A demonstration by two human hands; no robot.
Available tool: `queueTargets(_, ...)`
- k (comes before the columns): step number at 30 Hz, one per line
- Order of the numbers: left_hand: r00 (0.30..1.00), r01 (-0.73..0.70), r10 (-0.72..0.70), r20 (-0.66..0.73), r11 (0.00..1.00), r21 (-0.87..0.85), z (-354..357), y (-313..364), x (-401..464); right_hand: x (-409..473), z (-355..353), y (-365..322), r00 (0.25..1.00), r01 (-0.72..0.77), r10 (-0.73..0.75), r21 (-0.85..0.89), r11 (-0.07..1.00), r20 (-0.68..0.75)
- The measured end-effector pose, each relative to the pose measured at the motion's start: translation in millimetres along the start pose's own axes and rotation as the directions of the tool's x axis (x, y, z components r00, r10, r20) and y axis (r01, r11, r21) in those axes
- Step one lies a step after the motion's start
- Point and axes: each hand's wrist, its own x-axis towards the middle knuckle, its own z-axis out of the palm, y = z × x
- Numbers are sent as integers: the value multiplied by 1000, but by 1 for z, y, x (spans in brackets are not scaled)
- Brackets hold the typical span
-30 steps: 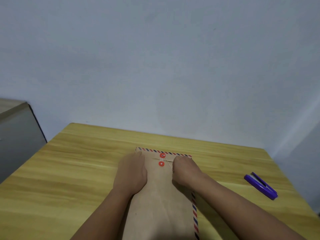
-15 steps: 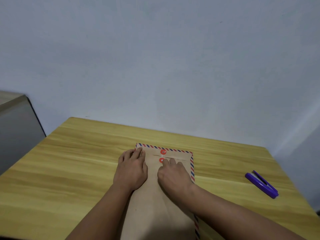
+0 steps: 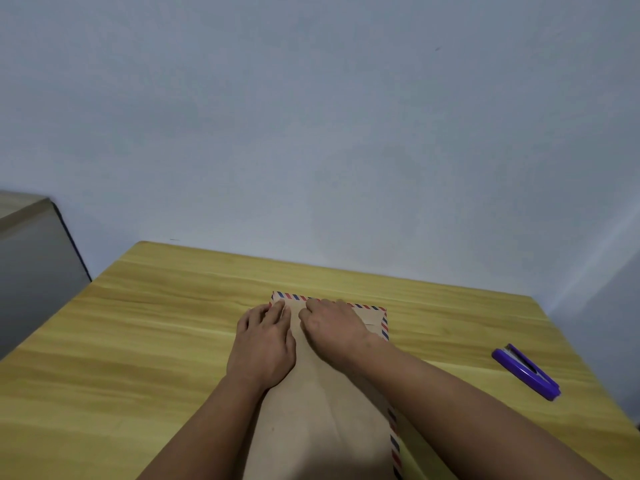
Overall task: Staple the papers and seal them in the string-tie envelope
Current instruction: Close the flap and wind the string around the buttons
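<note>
Now both hands at envelope (image 3: 322, 410) far end: left hand (image 3: 263, 344) flat, pressing; right hand (image 3: 334, 327) fingers curled over flap, string clasp hidden beneath, grasp unclear.

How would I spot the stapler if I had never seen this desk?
Start at the yellow wooden table against the pale wall. Look past the brown envelope under both hands, toward the table's right edge. The stapler lies there alone: small, slim and bright purple, the only purple thing in view.
</note>
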Motion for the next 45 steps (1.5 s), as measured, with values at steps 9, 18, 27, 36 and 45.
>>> queueTargets(9,1000,-2,2,-6,1000,1,-1,0,1,34,0,39,988,-115,108,55,992,115)
queueTargets(18,1000,-1,0,-26,1000,-7,2,-2,1,40,17,70,943,-301,265,173,938,202)
queueTargets(27,1000,-9,9,-21,1000,1,1,1,1,11,18,76,986,-138,130,80,987,101)
queueTargets(36,1000,-7,7,-19,1000,-6,0,3,2,-16,16,86,906,-422,387,362,831,170)
queueTargets(45,998,-4,4,-64,1000,-9,1,3,1,-56,19,125,631,-652,516,757,-53,579)
